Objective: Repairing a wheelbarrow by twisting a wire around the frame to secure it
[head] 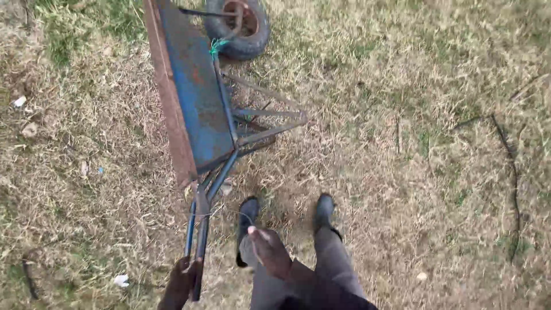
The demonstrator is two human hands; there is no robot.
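Wheelbarrow handle (197, 241), left hand (182, 279) closed around it

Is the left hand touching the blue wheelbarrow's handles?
Touching. The head view shows the left hand wrapped around the ends of the wheelbarrow handles, no gap between them. The right hand hangs free, apart from the wheelbarrow.

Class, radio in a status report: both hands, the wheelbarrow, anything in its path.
Left hand closed on the wheelbarrow handles. Right hand free, holding nothing. Wheelbarrow tipped on its side, wheel ahead. Dry grass, small litter scraps and twigs about; nothing large in the way.
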